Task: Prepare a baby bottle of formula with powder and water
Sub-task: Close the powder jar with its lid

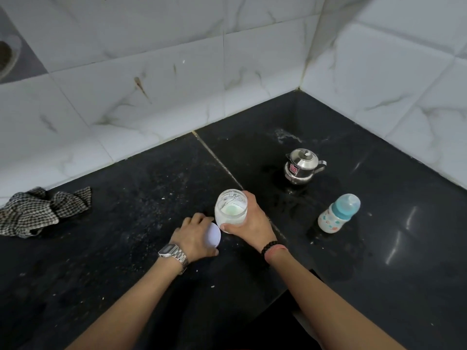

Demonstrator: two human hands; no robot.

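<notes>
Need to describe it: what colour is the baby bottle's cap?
Light blue on the baby bottle, clearest in the head view.

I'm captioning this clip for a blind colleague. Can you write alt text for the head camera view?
On a black stone counter, a person's right hand grips an open jar of white powder while the left hand holds its white lid beside it. To the right stand a capped baby bottle and a small steel kettle; a checked cloth lies far left.
</notes>
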